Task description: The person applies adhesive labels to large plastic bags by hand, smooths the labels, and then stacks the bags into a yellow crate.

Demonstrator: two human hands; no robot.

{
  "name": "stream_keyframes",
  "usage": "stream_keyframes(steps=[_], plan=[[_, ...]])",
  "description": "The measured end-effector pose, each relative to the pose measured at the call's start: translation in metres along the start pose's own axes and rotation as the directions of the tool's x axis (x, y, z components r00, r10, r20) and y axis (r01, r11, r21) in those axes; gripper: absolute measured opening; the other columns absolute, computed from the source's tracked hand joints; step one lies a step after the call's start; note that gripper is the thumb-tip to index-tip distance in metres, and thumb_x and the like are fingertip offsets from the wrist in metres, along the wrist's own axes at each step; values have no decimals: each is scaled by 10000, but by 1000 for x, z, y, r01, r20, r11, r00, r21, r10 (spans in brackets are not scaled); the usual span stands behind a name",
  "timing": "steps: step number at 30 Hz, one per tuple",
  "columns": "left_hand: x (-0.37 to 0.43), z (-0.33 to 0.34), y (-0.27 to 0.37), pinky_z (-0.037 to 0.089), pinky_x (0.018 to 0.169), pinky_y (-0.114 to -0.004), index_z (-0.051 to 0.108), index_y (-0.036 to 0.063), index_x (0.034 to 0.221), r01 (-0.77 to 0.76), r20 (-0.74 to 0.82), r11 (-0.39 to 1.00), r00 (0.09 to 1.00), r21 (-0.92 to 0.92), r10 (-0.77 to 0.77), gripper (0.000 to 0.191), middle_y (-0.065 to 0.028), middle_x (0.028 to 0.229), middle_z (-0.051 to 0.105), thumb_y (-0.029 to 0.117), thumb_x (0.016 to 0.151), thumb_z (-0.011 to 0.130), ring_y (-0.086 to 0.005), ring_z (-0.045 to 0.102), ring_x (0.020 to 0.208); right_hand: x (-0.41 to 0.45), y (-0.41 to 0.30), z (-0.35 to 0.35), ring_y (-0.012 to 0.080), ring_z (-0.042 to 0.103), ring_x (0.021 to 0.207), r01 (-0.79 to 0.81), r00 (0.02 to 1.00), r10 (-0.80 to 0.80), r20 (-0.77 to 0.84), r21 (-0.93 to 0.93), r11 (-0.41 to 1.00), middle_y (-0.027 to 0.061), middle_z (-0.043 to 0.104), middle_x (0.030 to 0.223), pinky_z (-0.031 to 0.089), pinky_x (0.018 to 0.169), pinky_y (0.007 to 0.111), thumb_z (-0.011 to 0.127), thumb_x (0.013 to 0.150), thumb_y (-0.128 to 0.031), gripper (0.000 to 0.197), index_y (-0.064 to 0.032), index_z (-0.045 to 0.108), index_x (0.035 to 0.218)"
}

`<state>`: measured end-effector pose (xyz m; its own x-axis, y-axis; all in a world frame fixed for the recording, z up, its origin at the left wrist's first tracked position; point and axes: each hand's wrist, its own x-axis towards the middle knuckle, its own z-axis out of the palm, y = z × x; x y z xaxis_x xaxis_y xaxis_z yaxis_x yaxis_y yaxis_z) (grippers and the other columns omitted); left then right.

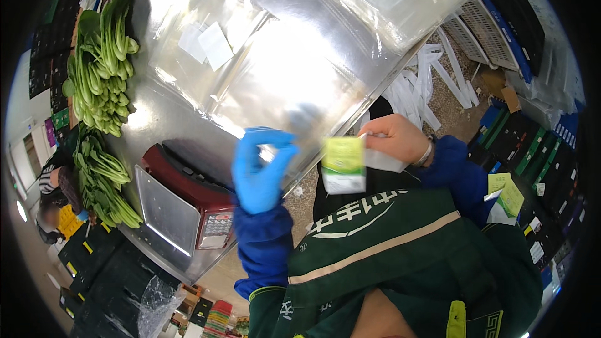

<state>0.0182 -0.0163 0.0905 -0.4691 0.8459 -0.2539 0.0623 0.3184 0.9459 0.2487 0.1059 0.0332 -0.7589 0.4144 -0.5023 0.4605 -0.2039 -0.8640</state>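
My left hand (260,169), in a blue glove, is above the metal table's front edge. Its thumb and index fingertips curl together, and no object shows between them. My bare right hand (399,138) pinches a white backing strip (382,160) in front of my body. At the strip's end hangs a yellow-green and white printed label (344,164), slightly blurred. Flat clear plastic bags (281,80) lie on the table beyond both hands, partly washed out by glare. More labels (504,195) cling to my right sleeve.
A red weighing scale (188,197) with a steel pan stands left of my gloved hand. Bunches of leafy greens (101,70) line the table's left side. More bags (375,4) lie at the far right. White strips (422,80) litter the floor. A person (58,188) is at far left.
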Motion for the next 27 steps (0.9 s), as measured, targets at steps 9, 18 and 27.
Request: stream_keyframes(steps=[9,18,27], plan=[[-9,40,-28,428,870,-321,527,52,1250,-25,360,981,932,190,-46,597,-101,1068,599,161,723,786,-206,526,1078,-2,5,0,186,632,681,-65,996,64,59,24,998,120,657,736,473,660,290,611,835,-214,222,-31,684,936],[45,-2,-76,458,841,-344,611,10,1004,-13,-307,964,947,267,98,188,-124,953,627,52,827,657,-231,579,906,-20,30,-10,177,640,752,-225,974,219,52,212,951,84,693,844,489,729,274,623,852,-143,217,-29,687,1025],[15,-1,-107,432,872,-378,589,102,1150,-224,25,674,956,704,291,506,-122,1018,582,202,700,797,-300,515,994,-12,-22,-20,227,576,774,249,968,-245,45,-200,948,45,577,836,462,688,311,624,662,-18,256,-107,647,901]])
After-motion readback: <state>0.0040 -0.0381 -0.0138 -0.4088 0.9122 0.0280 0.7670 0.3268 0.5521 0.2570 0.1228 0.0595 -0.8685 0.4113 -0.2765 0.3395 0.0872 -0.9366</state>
